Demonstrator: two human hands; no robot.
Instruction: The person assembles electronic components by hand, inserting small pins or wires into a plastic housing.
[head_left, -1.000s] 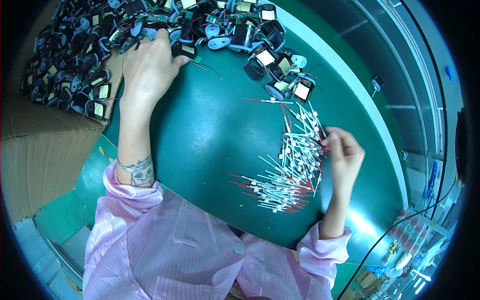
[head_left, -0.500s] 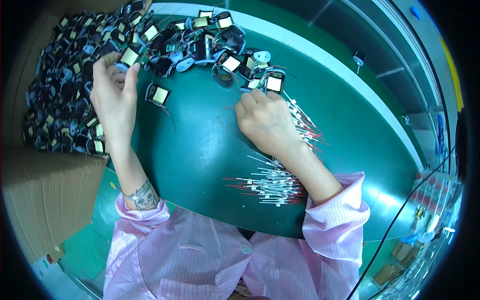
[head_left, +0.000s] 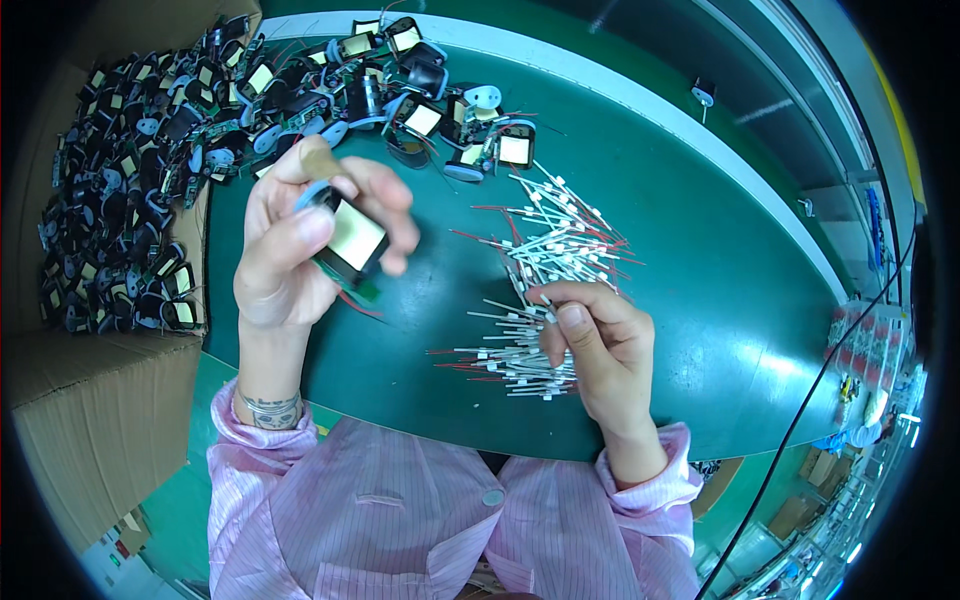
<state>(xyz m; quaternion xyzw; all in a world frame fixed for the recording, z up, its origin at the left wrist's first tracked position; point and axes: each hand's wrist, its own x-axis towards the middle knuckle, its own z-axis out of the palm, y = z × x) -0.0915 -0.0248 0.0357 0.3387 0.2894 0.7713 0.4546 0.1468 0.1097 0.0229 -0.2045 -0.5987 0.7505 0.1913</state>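
My left hand (head_left: 300,235) is raised over the table, its thumb and fingers closed around a small black electronic unit (head_left: 355,235). The unit carries a pale yellow pad, a green circuit board at its lower end and a trailing red wire. My right hand (head_left: 600,345) is at the edge of a pile of white connector leads (head_left: 530,345) with red wire ends. Its thumb and forefinger pinch what looks like one white lead (head_left: 546,300), mostly hidden by the fingers. A second, adjoining bunch of leads (head_left: 570,235) lies just beyond that hand.
A big cardboard box (head_left: 105,375) on the left is heaped with similar black units (head_left: 120,190). More units (head_left: 420,120) lie along the far edge of the green table (head_left: 720,290), by a white rim. A black cable (head_left: 800,430) hangs down on the right.
My left hand has come nearer from the heap, bringing a unit with it. The lone unit on the table no longer shows. My right hand has drawn back from the far units to the leads.
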